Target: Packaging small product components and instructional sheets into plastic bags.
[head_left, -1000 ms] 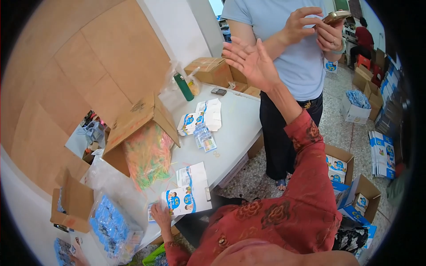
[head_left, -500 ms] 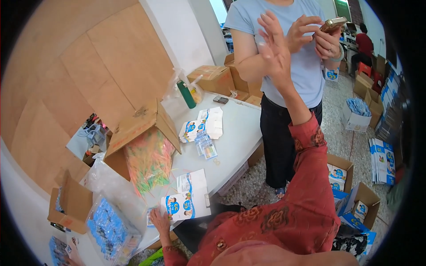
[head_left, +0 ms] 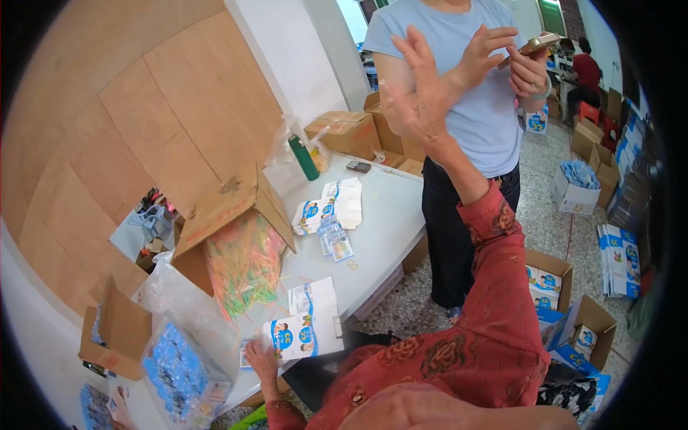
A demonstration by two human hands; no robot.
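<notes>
At the lower centre of the frame, the person's left hand (head_left: 261, 362) lies with its fingers bent at the left end of 1 white cardboard carton with blue print, folded flat (head_left: 304, 326). Whether those fingers pinch it or only press on it, I cannot tell. 1 small blue-edged packet (head_left: 245, 356) shows beside the fingertips. The carton lies at the near edge of the white surface (head_left: 387, 193).

The person's right hand (head_left: 419, 107) is raised at the upper centre, fingers spread and partly bent, with nothing in its hold. It overlaps the view of 1 co-worker in a light blue T-shirt (head_left: 480, 122), whose 2 hands are at 1 gold-coloured phone (head_left: 532, 47).

Left of centre, 1 large brown cardboard box (head_left: 215, 208) opens toward the carton, filled with thin pink, orange and green sticks (head_left: 247, 265), too many to count. Near the middle are several overlapping clear-and-blue packets (head_left: 337, 244), 2 small tan rings (head_left: 352, 264) and a pile of flat white-and-blue cartons (head_left: 342, 204). Further up stand 1 dark green cylindrical bottle (head_left: 304, 158) and, lying flat, 1 dark keypad phone (head_left: 358, 166). At the lower left, 1 clear plastic bag (head_left: 175, 365) bulges with blue packets.
</notes>
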